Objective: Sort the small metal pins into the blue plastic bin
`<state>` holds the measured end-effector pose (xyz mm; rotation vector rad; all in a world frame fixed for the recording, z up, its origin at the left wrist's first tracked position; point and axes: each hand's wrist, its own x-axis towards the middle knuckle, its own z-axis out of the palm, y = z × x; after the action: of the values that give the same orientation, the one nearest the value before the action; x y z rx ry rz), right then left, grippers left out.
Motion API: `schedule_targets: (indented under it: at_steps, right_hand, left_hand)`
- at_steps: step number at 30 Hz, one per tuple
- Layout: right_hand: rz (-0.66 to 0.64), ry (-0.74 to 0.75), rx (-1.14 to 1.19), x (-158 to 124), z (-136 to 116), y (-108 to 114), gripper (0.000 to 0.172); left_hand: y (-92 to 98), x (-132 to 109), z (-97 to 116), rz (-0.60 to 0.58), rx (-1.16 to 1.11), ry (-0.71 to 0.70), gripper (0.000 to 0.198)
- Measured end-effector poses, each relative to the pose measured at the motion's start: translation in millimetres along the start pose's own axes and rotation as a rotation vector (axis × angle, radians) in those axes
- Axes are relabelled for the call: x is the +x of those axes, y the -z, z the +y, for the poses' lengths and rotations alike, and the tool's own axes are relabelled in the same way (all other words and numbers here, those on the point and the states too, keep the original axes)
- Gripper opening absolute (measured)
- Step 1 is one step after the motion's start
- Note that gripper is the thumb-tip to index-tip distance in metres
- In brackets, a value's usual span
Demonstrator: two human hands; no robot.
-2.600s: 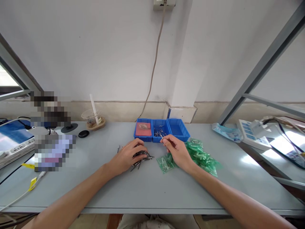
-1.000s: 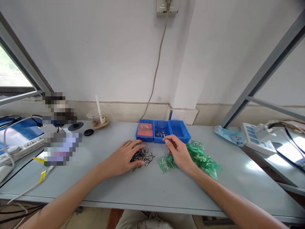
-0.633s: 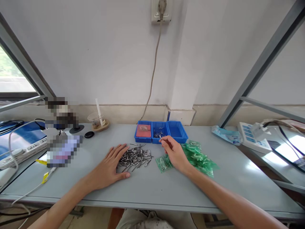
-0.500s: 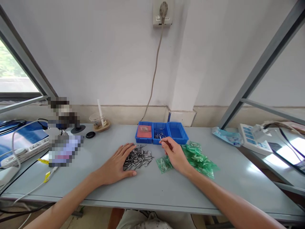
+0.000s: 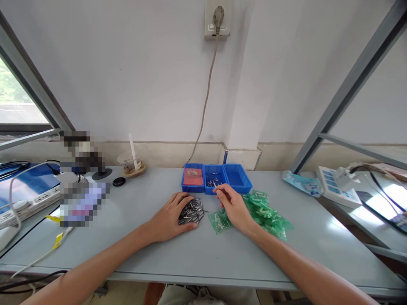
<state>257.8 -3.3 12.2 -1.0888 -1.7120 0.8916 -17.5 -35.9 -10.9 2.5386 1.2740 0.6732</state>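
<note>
"Head view: where is the pile of metal pins (image 5: 191, 210), and which hand is on it?"

"It lies on the grey table (image 5: 197, 258), in front of the middle blue bin (image 5: 210, 191) and slightly to its left. Your left hand (image 5: 168, 218) curves round the pile's left side, fingers and thumb spread wide, touching the edge; you grip no single pin that can be made out."

"And the right hand (image 5: 233, 205)?"

"You have it at the near rim of that bin, narrowed to a pinch on a small pale piece (image 5: 215, 185). Whether the piece touches the rim cannot be told."

"What surrounds the bin?"

"Loose pins (image 5: 213, 178) lie inside it. The left blue bin (image 5: 192, 189), with a pink packet (image 5: 193, 178), and the right blue bin (image 5: 237, 176) flank it. Green packets (image 5: 265, 214) are heaped in front and to the right of it."

"What could go wrong?"

"If your left hand presses or sweeps hard, the pins may roll and scatter, since they look smooth and slim. If your pinch loosens, the pale piece could drop among the loose pins and be hard to pick out. If your right wrist sinks, it could drag the green packets towards the pile."
</note>
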Motion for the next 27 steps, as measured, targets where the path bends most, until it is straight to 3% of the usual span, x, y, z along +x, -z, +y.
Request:
schedule_targets:
  at_steps: [7,20,27]
  right_hand:
    - [0.009,0.017,-0.065,2.9,3.2,0.2,0.023]
    - [0.025,0.082,-0.107,4.4,-0.7,2.8,0.008]
    - [-0.002,0.073,-0.086,1.3,-4.8,3.1,0.020]
  left_hand:
    - [-7.5,13.0,4.2,-0.012,-0.021,-0.003,0.070]
    - [-1.4,14.5,4.6,-0.006,-0.091,-0.036,0.057]
    - [1.4,14.6,6.7,-0.002,-0.116,-0.045,0.052]
